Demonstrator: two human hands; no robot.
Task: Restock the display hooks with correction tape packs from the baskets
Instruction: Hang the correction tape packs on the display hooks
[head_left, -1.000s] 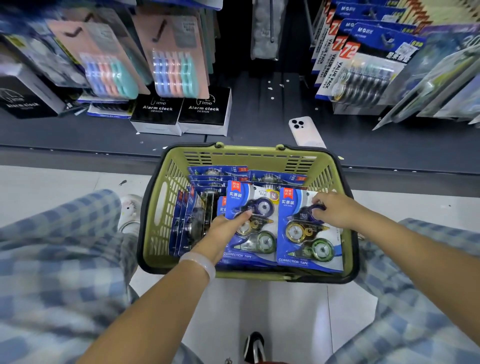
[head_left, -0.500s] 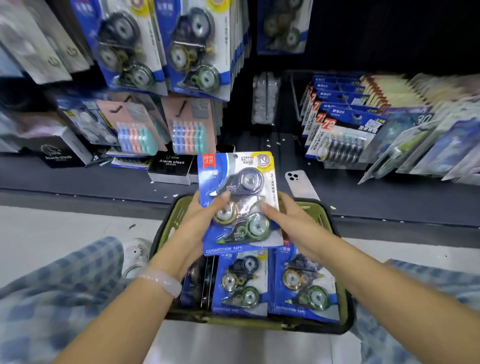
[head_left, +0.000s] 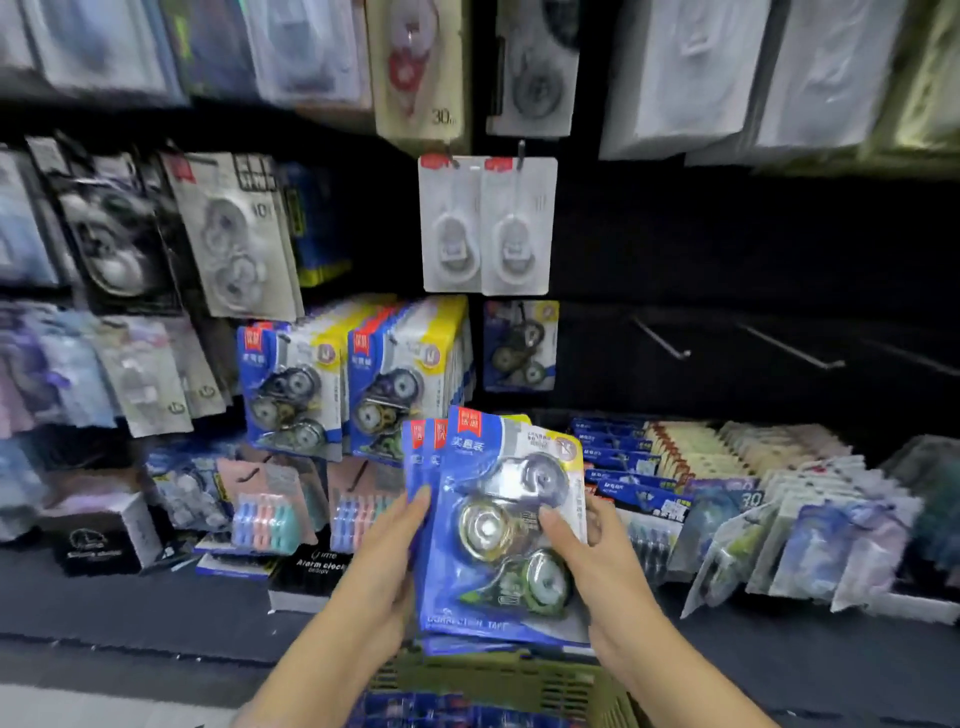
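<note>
Correction tape packs in blue blister cards (head_left: 498, 525), several fanned together, have been lifted out of the olive-green plastic basket (head_left: 498, 675) and are now held up before the display. The left hand (head_left: 379, 571) grips their left edge; the right hand (head_left: 587, 561) pinches the right. Bare metal hooks (head_left: 662, 340) are seen to the right, so hanging seems next. The pack count is blurred; the basket is cut off.

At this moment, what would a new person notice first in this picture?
First, the stack of blue correction tape packs at centre, held between the left hand and the right hand above the green basket. Then the full hooks of matching blue packs behind, and the bare hooks at right.
</note>
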